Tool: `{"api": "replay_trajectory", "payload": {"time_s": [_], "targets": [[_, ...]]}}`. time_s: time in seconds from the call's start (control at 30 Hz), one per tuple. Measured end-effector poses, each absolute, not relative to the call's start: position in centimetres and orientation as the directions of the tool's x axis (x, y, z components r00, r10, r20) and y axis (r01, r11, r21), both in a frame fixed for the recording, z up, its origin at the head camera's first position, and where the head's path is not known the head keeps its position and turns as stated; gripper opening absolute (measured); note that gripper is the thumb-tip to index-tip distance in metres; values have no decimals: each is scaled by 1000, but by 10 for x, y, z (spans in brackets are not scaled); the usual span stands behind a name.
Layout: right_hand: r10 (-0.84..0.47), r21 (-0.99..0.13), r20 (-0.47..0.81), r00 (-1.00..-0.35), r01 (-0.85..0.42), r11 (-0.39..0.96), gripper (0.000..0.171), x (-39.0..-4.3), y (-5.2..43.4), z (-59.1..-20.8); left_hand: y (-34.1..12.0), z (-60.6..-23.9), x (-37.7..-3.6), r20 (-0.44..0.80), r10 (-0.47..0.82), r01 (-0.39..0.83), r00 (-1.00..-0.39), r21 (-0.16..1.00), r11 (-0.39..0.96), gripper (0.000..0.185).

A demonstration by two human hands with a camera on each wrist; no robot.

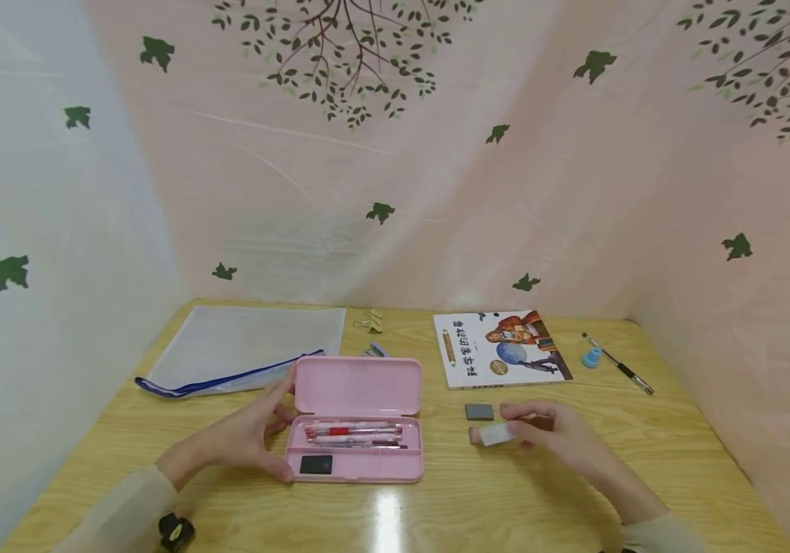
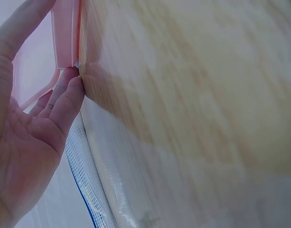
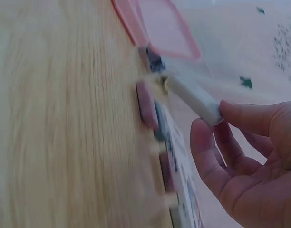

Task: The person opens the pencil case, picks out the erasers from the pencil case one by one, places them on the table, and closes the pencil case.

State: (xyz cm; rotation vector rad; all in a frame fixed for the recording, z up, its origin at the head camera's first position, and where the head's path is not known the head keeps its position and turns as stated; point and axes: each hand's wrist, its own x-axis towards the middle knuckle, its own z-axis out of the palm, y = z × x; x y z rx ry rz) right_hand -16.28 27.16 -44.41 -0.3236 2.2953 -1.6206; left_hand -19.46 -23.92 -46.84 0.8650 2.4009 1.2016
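Note:
A pink pencil case (image 1: 360,384) lies open on the table. Several pens (image 1: 353,434) fill its rear compartment, and a small black block (image 1: 316,465) is in the front left one. At its left end my left hand (image 1: 250,438) holds it, thumb at the front corner and fingers (image 2: 67,102) by the raised lid. Off the case's right side, my right hand (image 1: 564,438) pinches a white eraser (image 3: 195,99) between thumb and fingertips, above the table. Near that hand lie a grey eraser (image 1: 479,412) and a pink eraser (image 3: 146,104); a reddish block (image 3: 167,171) is partly hidden.
Behind the case are a clear zip pouch (image 1: 263,334), a gold binder clip (image 1: 370,321) and a small blue item (image 1: 376,350). A book (image 1: 502,349) lies at the back right, with a blue cone-shaped piece (image 1: 592,357) and a pen (image 1: 619,365) beyond. A black object (image 1: 176,531) sits by the left sleeve.

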Motion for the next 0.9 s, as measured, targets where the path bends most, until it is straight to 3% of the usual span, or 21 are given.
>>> {"api": "replay_trajectory", "payload": {"time_s": [0.23, 0.5, 0.73, 0.9], "targets": [[-221, -935, -206, -953, 125, 332, 43, -164, 310, -450, -239, -470, -195, -9, 649, 379, -761, 806, 456, 143], [-179, -934, -251, -951, 190, 303, 42, -168, 319, -464, -240, -471, -196, -7, 646, 381, -763, 802, 460, 144], [-198, -935, -247, -949, 179, 306, 43, -171, 320, -471, -240, -471, -196, -6, 649, 384, -761, 803, 457, 145], [-182, -908, -255, -950, 170, 383, 41, -173, 321, -472, -240, -470, -195, -1, 650, 382, -760, 808, 448, 146]]}}
